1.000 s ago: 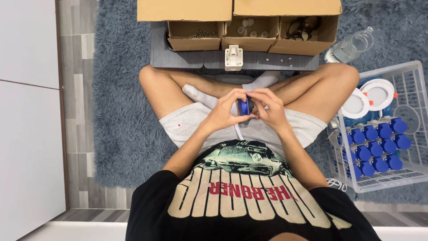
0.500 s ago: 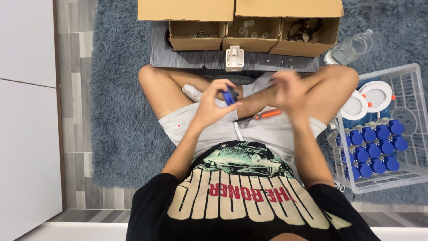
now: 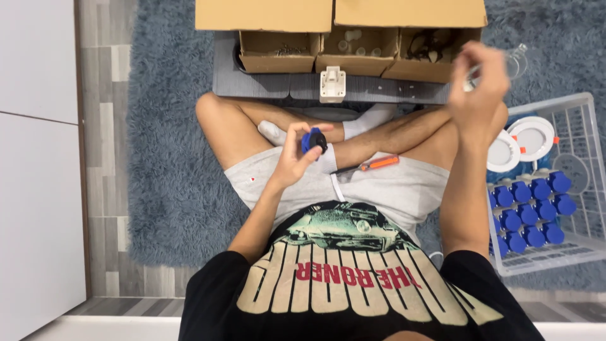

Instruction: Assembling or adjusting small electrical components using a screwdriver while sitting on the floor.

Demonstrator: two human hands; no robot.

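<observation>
Where grey rug [image 3: 164, 189] meets tiled floor [image 3: 101, 126], cardboard boxes [image 3: 341, 38] stand.

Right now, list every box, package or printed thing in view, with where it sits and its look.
Big cardboard box: top, brown, flaps shut.
Three small open cartons: row below it, brown.
Wire basket: right, white, holding blue caps.
Shirt print: bottom, cream and red on black.

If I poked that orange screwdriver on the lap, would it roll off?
The orange screwdriver looks slim and round, so it might roll. It lies on soft grey shorts, which would probably slow it. It seems stiff and light, likely easy to lift with the free right hand.
</observation>
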